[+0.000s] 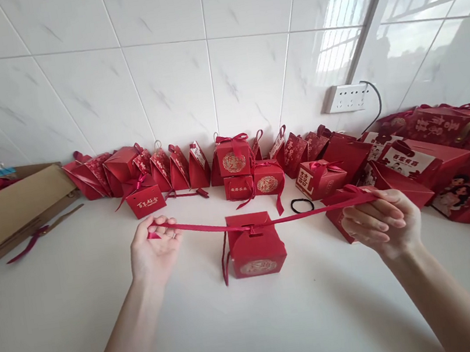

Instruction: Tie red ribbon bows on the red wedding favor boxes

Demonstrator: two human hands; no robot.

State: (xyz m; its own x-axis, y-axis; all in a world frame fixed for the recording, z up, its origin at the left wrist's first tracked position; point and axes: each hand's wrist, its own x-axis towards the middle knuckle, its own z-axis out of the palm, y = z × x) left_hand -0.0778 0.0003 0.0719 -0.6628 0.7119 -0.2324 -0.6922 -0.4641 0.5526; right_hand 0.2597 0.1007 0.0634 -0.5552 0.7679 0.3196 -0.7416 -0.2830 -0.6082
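Note:
A red gift box (257, 252) with a gold round print stands on the white table, in the middle. A red ribbon (207, 226) is knotted at the top of the box and stretches out to both sides, nearly level. At its left end, my left hand (157, 252) pinches the ribbon between thumb and fingers. The ribbon's other end is held by my right hand (383, 218), with the fingers curled, in front of another red box. A dark red cord (225, 262) hangs down the box's left side.
Many red boxes and bags, such as a small stacked box (235, 159), line the tiled wall. An open cardboard box (15, 212) is at the left, near a loose ribbon (28, 245). A black hair tie (302, 206) lies right of centre. A power strip (349, 97) is on the wall.

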